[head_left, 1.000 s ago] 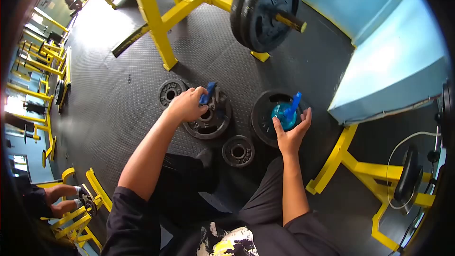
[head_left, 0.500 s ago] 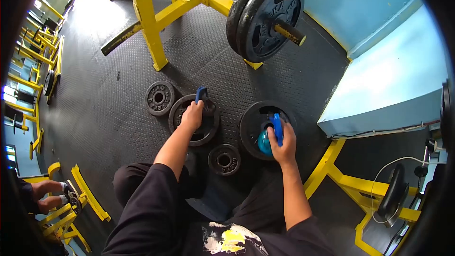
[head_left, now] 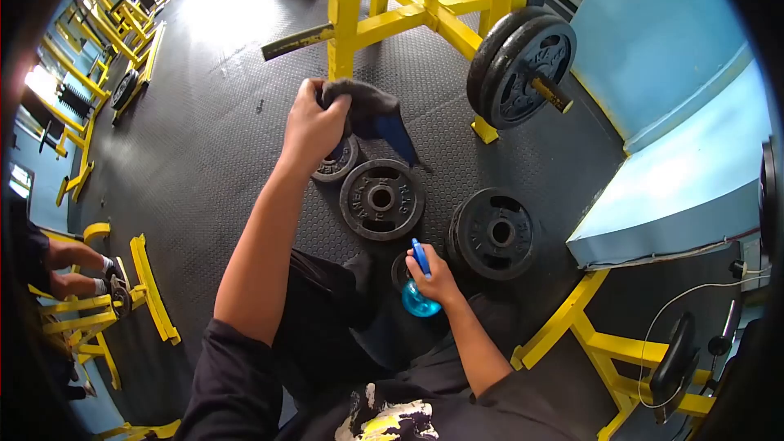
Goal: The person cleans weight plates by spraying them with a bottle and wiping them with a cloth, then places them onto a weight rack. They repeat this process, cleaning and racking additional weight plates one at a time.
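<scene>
- Cloth (head_left: pixel 371 102), dark grey with a blue part hanging down, is bunched in the left hand (head_left: pixel 314 129), its fingers closed on one end. It is held up over the floor (head_left: pixel 204 155), near the foot of a yellow rack (head_left: pixel 346 8).
- Spray bottle (head_left: pixel 420 303) with blue liquid is in the right hand (head_left: pixel 442 282), fingers wrapped around its neck below the blue spray head (head_left: pixel 420 256). Whether the trigger is pressed cannot be told.
- Both things are in hand, neither set down. The cloth appears to be off the plates, its blue part hanging free.
- Weight plates lie flat on the dark rubber floor. The middle plate (head_left: pixel 357 208) is uncovered, its raised lettering showing; a smaller plate (head_left: pixel 336 170) beside it is partly behind the left hand and the cloth.
- A right-hand stack (head_left: pixel 521 233) has at least two plates, the upper face in full view. Another small plate (head_left: pixel 399 271) is mostly hidden by the right hand and bottle; whether the bottle touches it is unclear.
- How much is done and how much is left cannot be read from the plate faces: all look dark, and no wet patch can be made out.
</scene>
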`<state>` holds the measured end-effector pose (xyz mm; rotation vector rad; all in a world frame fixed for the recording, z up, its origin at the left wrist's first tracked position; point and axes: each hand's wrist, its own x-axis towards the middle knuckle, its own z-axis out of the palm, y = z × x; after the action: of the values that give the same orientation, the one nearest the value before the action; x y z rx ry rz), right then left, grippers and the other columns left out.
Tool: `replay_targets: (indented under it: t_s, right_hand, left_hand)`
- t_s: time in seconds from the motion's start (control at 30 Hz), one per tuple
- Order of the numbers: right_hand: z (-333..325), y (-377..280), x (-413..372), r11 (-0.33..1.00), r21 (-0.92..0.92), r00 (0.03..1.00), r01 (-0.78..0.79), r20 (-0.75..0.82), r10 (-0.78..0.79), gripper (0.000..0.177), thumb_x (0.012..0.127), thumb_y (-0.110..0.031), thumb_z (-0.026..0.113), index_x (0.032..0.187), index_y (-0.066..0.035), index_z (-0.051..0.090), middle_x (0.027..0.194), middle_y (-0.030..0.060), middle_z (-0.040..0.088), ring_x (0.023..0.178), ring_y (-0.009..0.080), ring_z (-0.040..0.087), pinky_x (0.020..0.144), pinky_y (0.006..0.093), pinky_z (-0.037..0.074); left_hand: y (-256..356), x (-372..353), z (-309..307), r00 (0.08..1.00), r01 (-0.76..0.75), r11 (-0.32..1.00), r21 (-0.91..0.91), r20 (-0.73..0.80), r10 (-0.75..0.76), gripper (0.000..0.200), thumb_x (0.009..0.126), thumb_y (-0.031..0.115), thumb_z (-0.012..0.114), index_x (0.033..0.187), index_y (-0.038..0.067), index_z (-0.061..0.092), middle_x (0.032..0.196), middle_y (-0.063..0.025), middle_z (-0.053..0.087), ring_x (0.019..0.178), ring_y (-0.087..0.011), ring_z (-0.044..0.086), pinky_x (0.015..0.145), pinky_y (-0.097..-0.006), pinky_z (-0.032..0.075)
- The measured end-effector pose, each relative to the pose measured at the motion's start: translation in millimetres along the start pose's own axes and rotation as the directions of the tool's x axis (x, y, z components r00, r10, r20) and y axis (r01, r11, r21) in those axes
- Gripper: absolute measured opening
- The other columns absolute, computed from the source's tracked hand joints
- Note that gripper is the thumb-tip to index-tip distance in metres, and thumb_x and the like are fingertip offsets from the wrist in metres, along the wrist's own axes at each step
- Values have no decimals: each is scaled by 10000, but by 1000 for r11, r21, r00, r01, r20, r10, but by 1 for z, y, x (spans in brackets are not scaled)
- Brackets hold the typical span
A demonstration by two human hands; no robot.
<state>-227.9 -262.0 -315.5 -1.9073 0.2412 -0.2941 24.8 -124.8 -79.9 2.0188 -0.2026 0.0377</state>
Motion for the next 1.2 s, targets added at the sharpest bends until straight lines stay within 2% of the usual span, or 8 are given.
replay_targets:
  t_s: [0.07,0.37,0.47,0.63,0.77,0.9,1.0,1.2]
  right_hand:
    - [12,0,10,979,4,975,-202,99,201,244,913,-258,633,1034,-55,579,932,178,689,878,344,683,786,415,523]
    - [64,51,52,946,-106,942,-307,110,318,299,926,-343,621,988,-50,602,896,180,687,845,338,683,756,424,517]
    - [69,51,58,891,-73,881,-447,137,453,276,930,-321,626,960,-46,630,824,69,688,764,181,667,722,331,520]
    - [71,50,48,992,19,992,-126,5,125,261,879,-302,650,921,-46,624,775,164,674,751,322,679,707,436,516]
    - [60,44,44,947,-45,941,-319,101,322,196,886,-259,642,906,-64,653,737,88,667,689,236,657,682,373,516]
    - [27,13,27,958,-121,966,-258,-17,258,255,880,-279,656,978,-43,651,784,176,665,750,331,670,702,422,509]
    - [-25,0,15,987,-133,993,85,-70,-95,397,862,-325,704,1114,-21,662,870,161,671,824,325,658,757,416,507]
    - [-136,-48,13,878,-445,865,-176,-496,-78,467,785,-457,790,880,-13,682,764,169,605,697,351,599,646,444,466]
  left_hand:
    - [-10,5,-6,998,-22,998,-65,-68,17,353,850,220,651,1093,-17,555,884,-130,669,805,-205,661,741,-332,522]
    - [-23,6,-37,983,13,997,-74,-180,-26,376,860,226,650,1120,-23,542,1024,-163,645,946,-238,638,854,-350,498]
    - [-26,10,-44,978,0,995,-97,-207,-20,385,861,233,648,1126,-25,541,1027,-163,648,948,-244,642,861,-349,499]
    - [-20,4,-43,984,13,999,-50,-179,-22,394,863,239,645,1142,-19,537,1041,-160,653,964,-237,647,856,-341,503]
    - [-15,4,-39,990,19,999,-31,-139,-24,402,855,244,648,1150,-11,548,1012,-146,664,950,-225,652,854,-336,503]
    - [-9,2,-37,995,100,995,-28,-20,-101,423,818,269,669,1145,12,594,984,-151,692,931,-232,674,865,-352,509]
    - [-4,-3,-32,999,-5,969,248,43,-6,466,789,266,683,1186,30,615,1073,-175,692,1019,-295,674,924,-385,504]
    - [-10,-9,-17,928,-217,913,347,364,82,544,712,204,765,1199,14,612,1067,-199,679,1003,-298,673,910,-377,516]
